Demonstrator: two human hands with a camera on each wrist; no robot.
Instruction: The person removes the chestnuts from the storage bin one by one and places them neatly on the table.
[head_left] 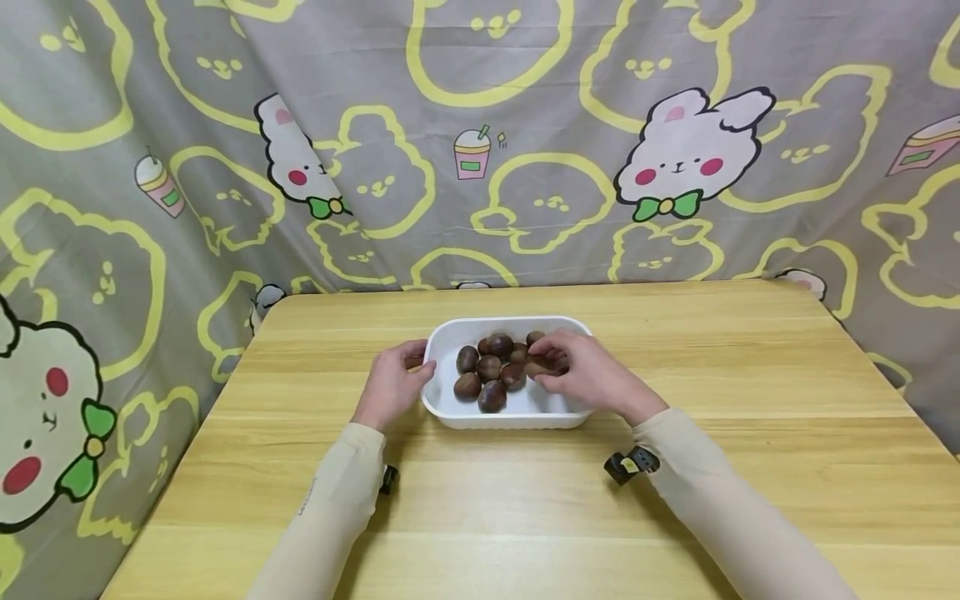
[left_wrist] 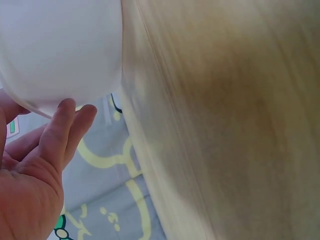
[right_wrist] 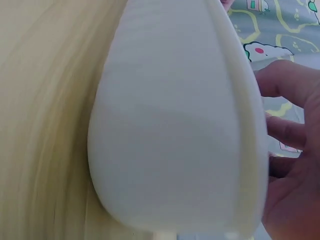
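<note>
A white rectangular tray [head_left: 510,421] with rounded corners stands on the wooden table, holding several brown chestnuts [head_left: 492,396]. At its left end my left hand [head_left: 393,383] holds the rim, thumb at the edge and fingers against the outer wall; the left wrist view shows these fingers [left_wrist: 57,130] at the tray. My right hand [head_left: 588,371] reaches over the right end into the tray, its thumb and fingers around a chestnut [head_left: 537,367] beside the pile. In the right wrist view the tray's wall [right_wrist: 175,120] hides the fingertips and what they hold.
The light wooden table [head_left: 480,517] extends around the tray on all sides. Behind it hangs a grey curtain [head_left: 450,217] printed with yellow outlines and white rabbits. A black strap [head_left: 633,464] is on the right wrist.
</note>
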